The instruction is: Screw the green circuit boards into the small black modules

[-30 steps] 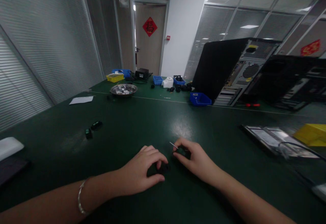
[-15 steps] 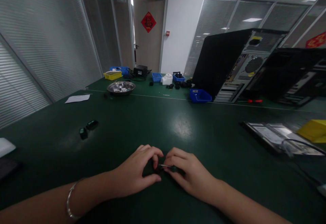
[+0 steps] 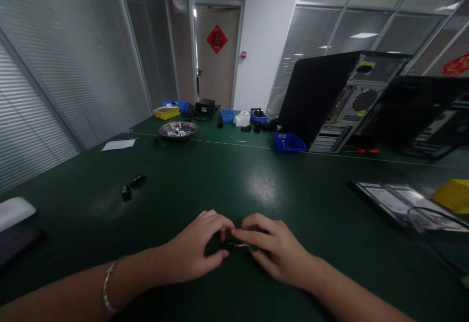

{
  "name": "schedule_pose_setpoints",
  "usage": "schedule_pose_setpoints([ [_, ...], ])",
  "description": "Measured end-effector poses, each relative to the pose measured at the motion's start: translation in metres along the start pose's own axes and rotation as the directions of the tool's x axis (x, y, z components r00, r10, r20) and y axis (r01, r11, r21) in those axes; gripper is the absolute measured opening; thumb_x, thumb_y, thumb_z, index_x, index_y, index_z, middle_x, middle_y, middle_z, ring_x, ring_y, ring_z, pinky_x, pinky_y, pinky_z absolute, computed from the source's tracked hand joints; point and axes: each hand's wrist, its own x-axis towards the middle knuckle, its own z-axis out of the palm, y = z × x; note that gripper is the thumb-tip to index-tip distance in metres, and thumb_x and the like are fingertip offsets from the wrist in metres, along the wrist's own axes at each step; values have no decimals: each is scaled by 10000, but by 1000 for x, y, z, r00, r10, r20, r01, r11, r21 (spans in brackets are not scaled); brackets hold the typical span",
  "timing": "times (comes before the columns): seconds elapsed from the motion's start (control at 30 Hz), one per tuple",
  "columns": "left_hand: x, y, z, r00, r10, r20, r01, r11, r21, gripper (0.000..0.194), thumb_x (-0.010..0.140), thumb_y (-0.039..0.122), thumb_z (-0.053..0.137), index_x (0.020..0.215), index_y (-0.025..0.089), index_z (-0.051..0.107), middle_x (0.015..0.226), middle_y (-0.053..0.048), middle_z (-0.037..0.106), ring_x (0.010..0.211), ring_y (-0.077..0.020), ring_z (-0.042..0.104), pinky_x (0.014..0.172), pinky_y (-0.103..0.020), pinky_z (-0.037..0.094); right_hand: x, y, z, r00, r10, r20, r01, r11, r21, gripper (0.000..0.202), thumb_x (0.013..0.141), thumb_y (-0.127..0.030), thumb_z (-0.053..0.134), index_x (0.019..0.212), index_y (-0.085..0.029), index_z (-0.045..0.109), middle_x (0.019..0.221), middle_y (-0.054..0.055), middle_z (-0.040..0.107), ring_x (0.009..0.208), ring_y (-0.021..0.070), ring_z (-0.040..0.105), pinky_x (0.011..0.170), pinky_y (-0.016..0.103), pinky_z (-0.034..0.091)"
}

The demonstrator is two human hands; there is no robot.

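Observation:
My left hand (image 3: 201,246) and my right hand (image 3: 276,246) face each other low over the green table (image 3: 183,180). Between their fingertips lies a small dark object (image 3: 230,245) with a thin, light, metal-like strip (image 3: 242,245) pointing right. Left thumb and fingers pinch the dark end. The right fingers curl round the strip's other end, and what they hold there is hidden. Two small black pieces (image 3: 126,193) (image 3: 138,181) rest on the table to the left.
Farther back are a metal bowl (image 3: 178,129), a blue bin (image 3: 289,143) and a black computer case (image 3: 318,97). Flat metallic parts (image 3: 388,200) and a yellow bin (image 3: 454,195) are at right. A white object (image 3: 16,212) and a dark flat object (image 3: 20,244) lie at left.
The view has tilted slightly up and to the left. The right index finger has reached left over the small object, towards the left fingertips.

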Motion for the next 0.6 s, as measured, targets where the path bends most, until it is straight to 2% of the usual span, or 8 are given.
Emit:
schedule_pose_setpoints([
  [0.13,-14,-1,-17,999,-12,-38,17,991,133,294,865,158,544,1145,247,561,979,-30,612,910,-211,564,851,-370,442,0,4,-1,995,44,-89,-39,998,52,442,882,-66,496,1286,-222,583,1105,96,591,941,203,610,751,323,500],
  [0.2,-31,-9,-32,991,-59,-118,81,978,190,325,881,180,523,1192,267,559,1001,-31,628,941,-219,577,880,-378,447,1,5,-1,992,62,-111,-52,995,90,382,895,-66,497,1226,-215,615,1072,85,604,916,190,617,745,307,509],
  [0.27,-56,-22,-52,953,-136,-269,203,949,239,335,888,254,533,1220,273,561,1057,-39,632,992,-243,581,912,-393,447,3,5,-1,989,76,-123,-59,990,130,333,911,-72,504,1183,-214,633,1045,74,617,906,182,623,746,296,520],
  [0.33,-83,-37,-73,889,-233,-394,357,891,280,348,899,355,529,1226,240,559,1060,-53,627,1000,-265,584,906,-396,451,4,5,-1,988,84,-130,-62,984,167,299,923,-83,512,1161,-214,639,1032,68,627,901,177,630,753,290,531],
  [0.37,-97,-46,-83,841,-310,-443,459,843,281,367,908,396,516,1227,218,550,1067,-61,619,980,-267,587,841,-366,470,5,5,0,988,85,-132,-60,981,182,286,927,-89,515,1151,-213,642,1025,66,632,899,176,633,760,291,536],
  [0.47,-127,-70,-105,631,-501,-592,722,658,213,451,923,497,441,1241,182,487,1048,-42,601,782,-213,589,671,-288,459,5,6,1,987,88,-138,-57,975,213,252,928,-99,526,1118,-206,654,1005,66,646,895,180,639,776,302,547],
  [0.53,-136,-85,-110,534,-549,-643,805,564,187,428,923,496,410,1196,176,491,964,-10,598,819,-214,589,702,-276,450,5,6,1,985,94,-146,-61,973,221,244,925,-99,531,1106,-202,659,1001,69,650,898,187,641,783,315,551],
  [0.6,-141,-97,-110,510,-584,-632,833,519,193,394,931,456,389,1166,161,504,887,-8,599,825,-220,595,715,-280,442,5,5,1,983,103,-154,-67,973,223,245,925,-96,529,1102,-200,662,998,74,653,896,192,643,781,324,554],
])
